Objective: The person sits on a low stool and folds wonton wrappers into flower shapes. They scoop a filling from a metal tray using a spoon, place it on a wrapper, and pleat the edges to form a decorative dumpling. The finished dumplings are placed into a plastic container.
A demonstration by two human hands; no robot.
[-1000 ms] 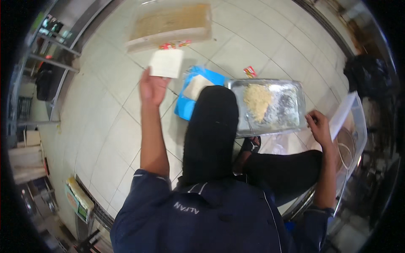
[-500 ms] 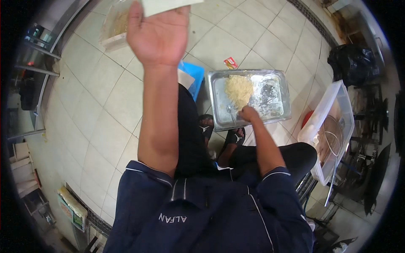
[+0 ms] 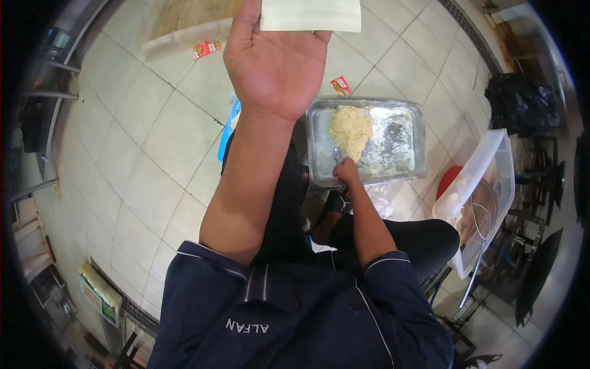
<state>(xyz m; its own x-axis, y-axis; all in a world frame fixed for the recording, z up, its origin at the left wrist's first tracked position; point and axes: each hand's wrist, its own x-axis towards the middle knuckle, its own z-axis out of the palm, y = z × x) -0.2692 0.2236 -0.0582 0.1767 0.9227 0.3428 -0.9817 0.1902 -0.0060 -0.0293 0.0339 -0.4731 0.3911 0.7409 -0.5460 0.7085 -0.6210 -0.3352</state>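
A flat, pale cream rectangular sheet, possibly a dough wrapper (image 3: 310, 15), lies across the fingers of my left hand (image 3: 276, 74). That hand is raised high with its palm up and the thumb beside the sheet; the fingers underneath are hidden. Lower down on the right, my right hand (image 3: 346, 171) is closed at the near rim of a metal tray (image 3: 418, 144). It appears to grip a metal spoon, mostly hidden by the fingers. In the tray, a heap of pale yellow, moist filling (image 3: 351, 130) spreads beside a whitish smeared area.
Two red packets (image 3: 340, 86) (image 3: 207, 48) lie on the tiled floor. A plastic box (image 3: 184, 42) stands at the far left. Beside my left leg is a blue container (image 3: 229, 130). To the right are a clear bin (image 3: 505, 157), a long-handled strainer (image 3: 485, 215) and a black bag (image 3: 522, 103).
My left hand has moved right with the pale sheet, which shows more fully. My right hand has shifted slightly left and nearer along the tray's rim. A second red packet has come into sight.
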